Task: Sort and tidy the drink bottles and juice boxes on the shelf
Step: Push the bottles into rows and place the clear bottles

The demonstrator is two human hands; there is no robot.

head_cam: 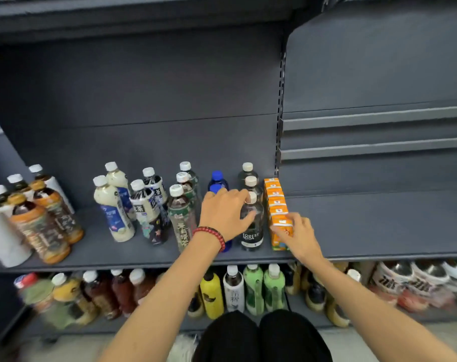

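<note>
On the dark grey shelf stand rows of drink bottles. My left hand, with a red bead bracelet at the wrist, grips the front dark soda bottle of a row of three. Blue-capped bottles stand behind that hand, partly hidden. My right hand holds the front orange juice box of a row of several orange boxes running to the back wall. Left of these stand green-label tea bottles, black-and-white tea bottles and milky bottles.
Brown tea bottles and white-wrapped bottles lean at the far left. The right shelf bay is bare. The lower shelf holds yellow, green and other bottles. My knees are at the bottom.
</note>
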